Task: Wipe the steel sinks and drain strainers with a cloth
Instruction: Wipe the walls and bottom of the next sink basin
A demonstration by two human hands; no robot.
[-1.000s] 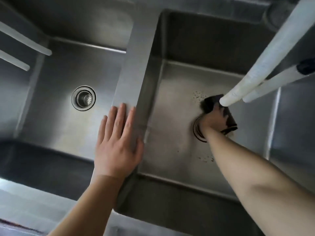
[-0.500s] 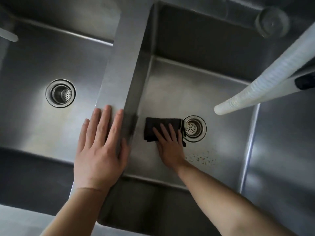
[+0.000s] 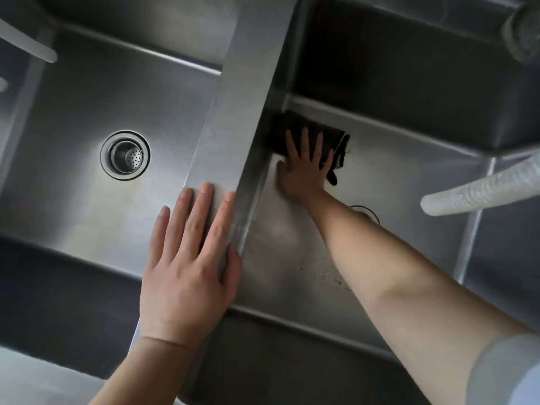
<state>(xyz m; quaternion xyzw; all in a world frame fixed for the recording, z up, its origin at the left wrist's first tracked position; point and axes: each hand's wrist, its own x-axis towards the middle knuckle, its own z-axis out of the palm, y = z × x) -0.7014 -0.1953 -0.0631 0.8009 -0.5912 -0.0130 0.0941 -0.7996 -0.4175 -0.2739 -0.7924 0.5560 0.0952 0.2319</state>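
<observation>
Two steel sinks sit side by side, the left sink and the right sink, parted by one steel divider. The right hand presses one dark cloth flat-fingered into the right sink's far-left corner. The left hand rests flat on the divider. One drain strainer shows fully; a second peeks beside the forearm. One white hose hangs right.

Ribbed translucent hose entering from the right edge, open end toward the left; second pale hose end at far left; round grey fitting at far right corner; small dark specks, near right.
</observation>
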